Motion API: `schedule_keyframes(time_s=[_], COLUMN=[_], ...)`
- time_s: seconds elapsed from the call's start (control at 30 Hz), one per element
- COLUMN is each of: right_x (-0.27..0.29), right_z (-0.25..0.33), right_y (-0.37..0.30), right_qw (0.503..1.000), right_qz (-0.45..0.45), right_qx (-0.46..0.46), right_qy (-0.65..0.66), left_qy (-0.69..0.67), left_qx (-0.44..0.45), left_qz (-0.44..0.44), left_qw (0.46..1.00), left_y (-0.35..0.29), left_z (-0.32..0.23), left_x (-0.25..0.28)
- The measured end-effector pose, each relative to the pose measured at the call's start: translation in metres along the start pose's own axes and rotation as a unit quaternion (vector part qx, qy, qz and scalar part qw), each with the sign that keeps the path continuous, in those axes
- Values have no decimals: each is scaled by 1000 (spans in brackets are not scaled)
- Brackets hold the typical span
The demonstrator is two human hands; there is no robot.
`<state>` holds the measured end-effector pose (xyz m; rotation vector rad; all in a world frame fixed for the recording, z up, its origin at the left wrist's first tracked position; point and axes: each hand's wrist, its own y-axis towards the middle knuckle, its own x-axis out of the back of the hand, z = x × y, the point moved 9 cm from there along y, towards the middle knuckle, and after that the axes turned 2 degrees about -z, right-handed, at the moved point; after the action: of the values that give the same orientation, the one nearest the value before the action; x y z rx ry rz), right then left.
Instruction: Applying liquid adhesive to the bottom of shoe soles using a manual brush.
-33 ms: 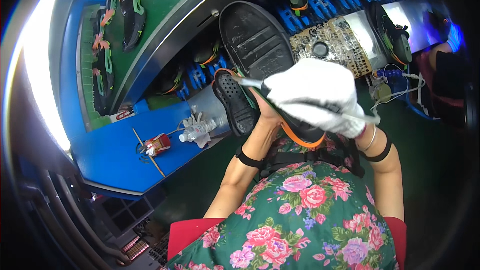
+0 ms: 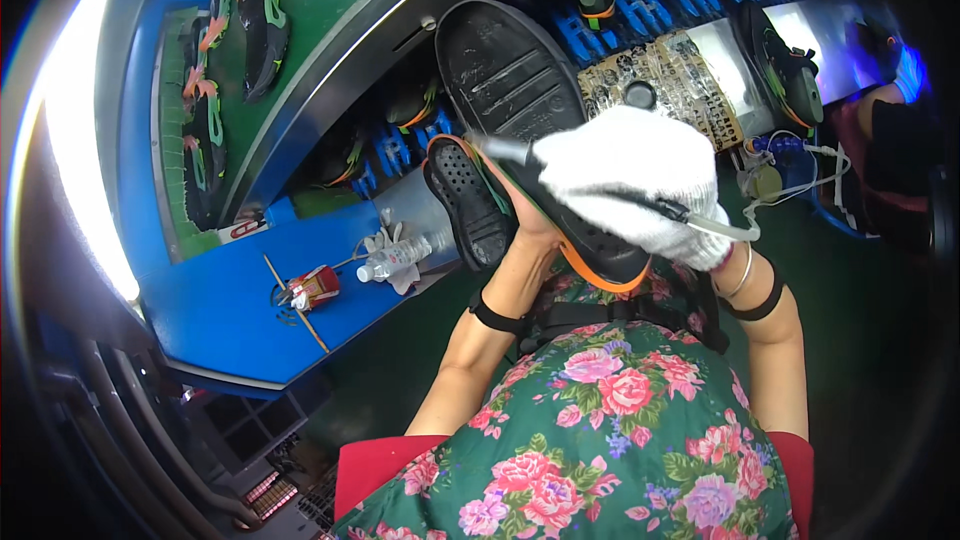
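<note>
My bare left hand (image 2: 534,224) grips a black shoe sole (image 2: 618,262) with an orange rim from its left side. Over that sole, my right hand (image 2: 640,180), in a white knitted glove, is closed round a slim brush (image 2: 503,149) with a pale tube at its back end. The brush tip, blurred, lies by the sole's far left edge. The glove hides much of the held sole. Just beyond is a large black sole-shaped piece (image 2: 515,65) with ridges and a wet shine. A second, perforated sole (image 2: 465,200) stands left of my left hand.
A blue table (image 2: 230,310) at left bears a plastic bottle (image 2: 395,258) and a red container (image 2: 315,287) with a stick. Shoes (image 2: 263,38) lie on the green surface behind. Blue racks (image 2: 650,15) run along the back. Another person's arm (image 2: 880,100) shows at right.
My right hand and brush have shifted slightly, and the tube behind the glove has swung. My left hand and the sole stay nearly in place.
</note>
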<state>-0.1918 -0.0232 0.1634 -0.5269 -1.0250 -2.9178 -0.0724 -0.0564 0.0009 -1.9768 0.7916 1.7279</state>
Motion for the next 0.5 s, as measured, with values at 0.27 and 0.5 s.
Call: schedule_keyframes(time_s=[0.27, 0.5], right_x=[-13, -24], right_z=[14, 11], right_y=[-8, -21], right_qw=[999, 997], right_qz=[-21, 15], right_qx=[45, 44], right_qy=[3, -61], left_qy=[199, 167], left_qx=[48, 27], left_qz=[-314, -219], left_qw=[927, 961], left_y=[-18, -12], left_z=[2, -20], left_x=[48, 26])
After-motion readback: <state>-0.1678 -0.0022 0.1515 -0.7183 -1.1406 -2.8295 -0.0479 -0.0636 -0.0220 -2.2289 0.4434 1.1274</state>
